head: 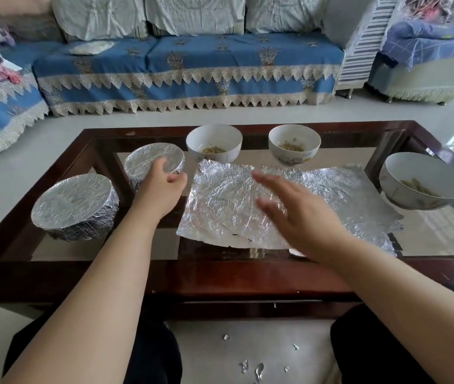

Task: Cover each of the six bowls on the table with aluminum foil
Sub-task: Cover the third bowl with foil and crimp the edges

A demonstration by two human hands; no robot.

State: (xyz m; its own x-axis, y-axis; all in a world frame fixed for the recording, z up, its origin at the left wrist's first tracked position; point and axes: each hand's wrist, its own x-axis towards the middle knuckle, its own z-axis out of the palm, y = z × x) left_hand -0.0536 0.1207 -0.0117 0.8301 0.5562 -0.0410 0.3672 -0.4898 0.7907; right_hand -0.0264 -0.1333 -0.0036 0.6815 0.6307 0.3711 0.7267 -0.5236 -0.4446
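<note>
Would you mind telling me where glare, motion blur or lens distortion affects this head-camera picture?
Head view: the right hand is smeared by motion blur over the foil sheet, while the left hand is sharper; window light reflects off the glass tabletop at the right; the wide-angle lens bows the sofa and the table's edges.

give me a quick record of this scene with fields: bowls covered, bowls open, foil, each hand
covered bowls: two, near-left bowl and the one behind it, both wrapped in foil
open bowls: three in view, back-middle bowl, back-right bowl, far-right bowl, each with some food in it
foil sheet: flat on the glass table, crinkled
left hand: open, beside the rear covered bowl
right hand: open, blurred, above the sheet
floor: foil scraps
</note>
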